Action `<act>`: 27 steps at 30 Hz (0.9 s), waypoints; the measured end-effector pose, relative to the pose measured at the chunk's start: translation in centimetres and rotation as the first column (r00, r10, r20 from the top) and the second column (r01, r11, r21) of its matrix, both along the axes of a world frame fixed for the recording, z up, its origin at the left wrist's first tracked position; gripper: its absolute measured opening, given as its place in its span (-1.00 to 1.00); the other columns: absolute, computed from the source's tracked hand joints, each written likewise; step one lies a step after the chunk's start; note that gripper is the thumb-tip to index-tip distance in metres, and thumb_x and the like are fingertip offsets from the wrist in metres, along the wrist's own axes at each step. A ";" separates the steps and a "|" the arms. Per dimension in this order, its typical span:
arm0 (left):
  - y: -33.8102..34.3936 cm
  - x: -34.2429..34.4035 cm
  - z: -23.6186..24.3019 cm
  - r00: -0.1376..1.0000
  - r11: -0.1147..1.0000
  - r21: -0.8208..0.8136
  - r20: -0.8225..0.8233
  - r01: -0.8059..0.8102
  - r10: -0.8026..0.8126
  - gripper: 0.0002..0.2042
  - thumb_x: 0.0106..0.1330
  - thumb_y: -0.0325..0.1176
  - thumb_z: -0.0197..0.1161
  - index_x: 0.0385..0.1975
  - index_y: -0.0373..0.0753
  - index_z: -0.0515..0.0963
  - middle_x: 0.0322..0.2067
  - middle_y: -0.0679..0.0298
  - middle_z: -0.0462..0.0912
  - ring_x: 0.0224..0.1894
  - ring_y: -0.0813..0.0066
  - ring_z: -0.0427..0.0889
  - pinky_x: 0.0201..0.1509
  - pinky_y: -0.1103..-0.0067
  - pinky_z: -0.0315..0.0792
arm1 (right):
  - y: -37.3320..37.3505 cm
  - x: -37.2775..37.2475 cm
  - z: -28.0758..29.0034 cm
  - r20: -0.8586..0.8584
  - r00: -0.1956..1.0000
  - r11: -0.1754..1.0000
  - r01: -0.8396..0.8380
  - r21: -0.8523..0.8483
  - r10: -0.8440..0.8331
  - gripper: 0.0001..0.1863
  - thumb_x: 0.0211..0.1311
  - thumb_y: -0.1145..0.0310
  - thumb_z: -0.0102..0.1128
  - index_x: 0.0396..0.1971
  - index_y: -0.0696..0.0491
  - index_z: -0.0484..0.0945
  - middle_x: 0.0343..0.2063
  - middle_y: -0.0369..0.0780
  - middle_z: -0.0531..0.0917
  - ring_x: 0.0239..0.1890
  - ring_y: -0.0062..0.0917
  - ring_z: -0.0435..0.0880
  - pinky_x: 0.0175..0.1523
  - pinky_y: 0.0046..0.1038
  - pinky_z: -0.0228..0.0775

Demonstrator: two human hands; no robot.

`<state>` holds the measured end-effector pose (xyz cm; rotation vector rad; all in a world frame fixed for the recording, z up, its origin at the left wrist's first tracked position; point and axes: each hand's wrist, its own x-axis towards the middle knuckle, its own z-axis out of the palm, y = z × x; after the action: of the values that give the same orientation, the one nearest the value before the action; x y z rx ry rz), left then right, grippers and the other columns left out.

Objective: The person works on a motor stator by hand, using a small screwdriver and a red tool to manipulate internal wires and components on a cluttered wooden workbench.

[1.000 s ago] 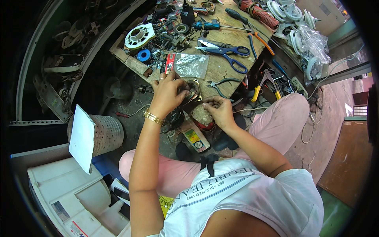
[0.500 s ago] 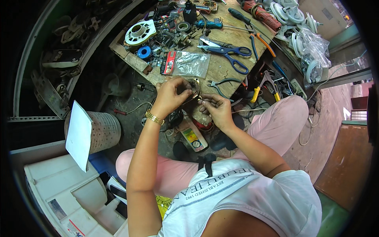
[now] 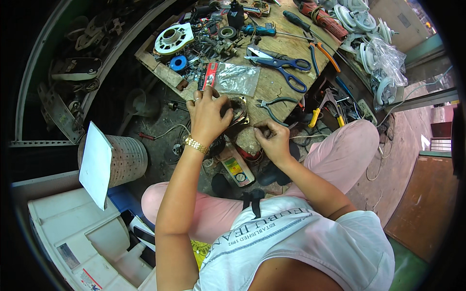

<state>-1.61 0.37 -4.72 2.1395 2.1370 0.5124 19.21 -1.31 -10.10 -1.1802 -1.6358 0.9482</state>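
Note:
My left hand (image 3: 208, 114) grips the side of a dark round motor stator (image 3: 240, 110) with a metal rim, its fingers and thumb bent at the edge. The stator sits just before the workbench's near edge, partly hidden by that hand. To its right, my right hand (image 3: 273, 141) is closed in a pinch, apart from the stator; whatever lies between those fingertips is too small to make out. Beyond the right hand, cutting pliers (image 3: 275, 102) with dark handles lie on the bench. Below the hands a multimeter (image 3: 237, 169) with a yellow face rests on the floor.
On the wooden workbench (image 3: 286, 48) lie blue-handled scissors (image 3: 284, 65), a clear plastic packet (image 3: 235, 77), a white slotted disc (image 3: 173, 39), a blue spool (image 3: 178, 63) and a red power tool (image 3: 323, 19). A perforated drum (image 3: 128, 160) stands at the left. Yellow-handled pliers (image 3: 314, 118) lie at the right.
My left hand has shifted left, its fingers now lifted higher. My right hand has drawn down and to the right, away from the stator, where both hands' fingertips nearly met.

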 end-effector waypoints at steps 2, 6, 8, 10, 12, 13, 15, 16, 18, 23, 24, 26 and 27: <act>-0.2 -0.2 -0.2 1.000 1.000 0.009 -0.028 0.012 -0.012 -0.79 0.12 -0.21 0.38 -0.25 -0.03 0.69 0.06 0.19 0.49 0.12 0.06 0.40 0.09 0.01 0.20 | -0.2 0.0 0.1 -0.001 0.999 0.991 0.033 -0.131 -0.033 -0.92 0.09 0.50 0.37 -0.45 0.17 0.63 -0.61 -0.26 0.64 -0.67 -0.71 0.44 -0.51 -0.56 0.29; -0.1 -0.2 0.5 0.996 0.994 -0.055 -0.021 0.090 -0.091 -0.76 0.14 -0.26 0.39 -0.17 0.13 0.73 0.23 0.19 0.42 0.28 0.03 0.31 0.15 -0.01 0.17 | -0.3 0.3 -0.5 -0.027 0.997 0.969 0.058 -0.239 -0.067 -0.90 0.10 0.48 0.36 -0.49 0.16 0.61 -0.66 -0.29 0.61 -0.66 -0.76 0.43 -0.52 -0.58 0.25; 0.0 -0.1 0.8 0.993 0.989 -0.093 -0.027 0.112 -0.115 -0.75 0.15 -0.28 0.40 -0.15 0.16 0.73 0.29 0.19 0.38 0.33 0.02 0.27 0.17 -0.02 0.16 | -0.3 0.3 -0.8 -0.065 0.996 0.944 0.040 -0.329 -0.065 -0.90 0.12 0.48 0.35 -0.49 0.17 0.61 -0.68 -0.31 0.59 -0.65 -0.78 0.43 -0.51 -0.60 0.24; -0.1 -0.2 0.9 0.992 0.986 -0.119 -0.029 0.116 -0.120 -0.75 0.14 -0.25 0.42 -0.16 0.15 0.73 0.32 0.22 0.34 0.37 0.00 0.21 0.18 -0.03 0.15 | -0.5 0.2 0.1 -0.055 0.997 0.939 0.027 -0.342 -0.048 -0.89 0.12 0.47 0.35 -0.48 0.18 0.61 -0.67 -0.31 0.61 -0.64 -0.78 0.45 -0.51 -0.60 0.25; 0.0 -0.3 1.0 0.990 0.981 -0.145 -0.046 0.125 -0.133 -0.76 0.14 -0.25 0.42 -0.17 0.14 0.73 0.33 0.23 0.34 0.38 -0.01 0.21 0.18 -0.05 0.14 | -0.6 0.1 0.4 -0.043 0.999 0.935 0.016 -0.355 -0.034 -0.89 0.12 0.47 0.36 -0.47 0.18 0.61 -0.67 -0.30 0.63 -0.64 -0.78 0.46 -0.51 -0.60 0.27; 0.1 -0.4 1.0 0.987 0.976 -0.171 -0.062 0.137 -0.149 -0.77 0.14 -0.24 0.43 -0.18 0.13 0.73 0.33 0.24 0.33 0.38 -0.01 0.20 0.18 -0.06 0.14 | -0.6 0.0 0.4 -0.059 0.998 0.931 0.012 -0.364 -0.036 -0.88 0.12 0.47 0.36 -0.46 0.19 0.62 -0.65 -0.29 0.64 -0.63 -0.78 0.48 -0.50 -0.60 0.28; 0.3 -0.5 1.0 0.989 0.975 -0.176 -0.044 0.135 -0.144 -0.80 0.14 -0.23 0.43 -0.21 0.11 0.73 0.32 0.25 0.34 0.38 0.00 0.20 0.19 -0.07 0.12 | -0.6 -0.2 0.5 -0.075 0.996 0.928 0.006 -0.373 -0.037 -0.88 0.12 0.46 0.37 -0.45 0.20 0.63 -0.64 -0.28 0.66 -0.62 -0.78 0.50 -0.50 -0.60 0.29; 0.4 -0.6 1.1 0.990 0.974 -0.181 -0.028 0.132 -0.140 -0.82 0.14 -0.22 0.44 -0.24 0.09 0.73 0.32 0.26 0.35 0.39 0.01 0.19 0.19 -0.08 0.11 | -0.6 -0.2 0.6 -0.051 0.998 0.933 0.008 -0.359 -0.028 -0.87 0.12 0.45 0.38 -0.43 0.20 0.64 -0.63 -0.26 0.67 -0.61 -0.77 0.51 -0.49 -0.60 0.31; 0.4 -0.8 1.3 0.990 0.980 -0.144 -0.002 0.139 -0.141 -0.84 0.13 -0.22 0.45 -0.28 0.07 0.73 0.30 0.28 0.37 0.38 0.03 0.20 0.20 -0.09 0.09 | -0.5 -0.4 0.6 -0.027 0.999 0.939 0.008 -0.344 -0.018 -0.87 0.12 0.45 0.38 -0.42 0.21 0.66 -0.62 -0.24 0.68 -0.61 -0.76 0.53 -0.49 -0.59 0.32; 0.5 -1.2 1.8 0.986 0.984 -0.134 0.132 0.119 -0.101 -0.87 0.10 -0.20 0.47 -0.37 0.03 0.73 0.26 0.35 0.44 0.35 0.08 0.24 0.23 -0.10 0.04 | -0.1 -0.7 1.2 0.068 0.997 0.990 -0.020 -0.141 0.029 -0.86 0.11 0.44 0.40 -0.40 0.20 0.68 -0.58 -0.15 0.69 -0.61 -0.60 0.60 -0.46 -0.50 0.41; 0.6 -1.2 1.8 0.980 0.984 -0.134 0.178 0.119 -0.094 -0.86 0.08 -0.21 0.48 -0.37 0.02 0.73 0.26 0.37 0.45 0.34 0.10 0.26 0.24 -0.06 0.06 | 0.0 -0.8 1.4 0.067 0.997 0.990 -0.021 -0.140 0.031 -0.86 0.11 0.44 0.40 -0.40 0.20 0.68 -0.58 -0.15 0.69 -0.61 -0.60 0.60 -0.46 -0.50 0.41; 0.7 -1.3 1.7 0.971 0.984 -0.134 0.222 0.118 -0.086 -0.85 0.06 -0.22 0.50 -0.38 0.01 0.72 0.25 0.39 0.46 0.33 0.11 0.27 0.25 -0.03 0.08 | 0.1 -0.9 1.7 0.093 0.995 0.994 -0.022 -0.106 0.032 -0.85 0.10 0.43 0.41 -0.40 0.20 0.68 -0.55 -0.10 0.71 -0.60 -0.50 0.64 -0.44 -0.46 0.44; 0.8 -1.4 1.5 0.954 0.984 -0.104 0.278 0.144 -0.110 -0.85 0.04 -0.22 0.51 -0.39 0.00 0.72 0.24 0.40 0.47 0.32 0.13 0.28 0.27 0.00 0.09 | 0.1 -0.9 1.7 0.092 0.995 0.994 -0.024 -0.106 0.034 -0.85 0.10 0.43 0.41 -0.40 0.20 0.68 -0.55 -0.10 0.71 -0.60 -0.50 0.64 -0.44 -0.46 0.44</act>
<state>-3.04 1.16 -3.22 1.9921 1.8236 0.6050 18.29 -1.22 -8.36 -1.2923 -1.6988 1.0209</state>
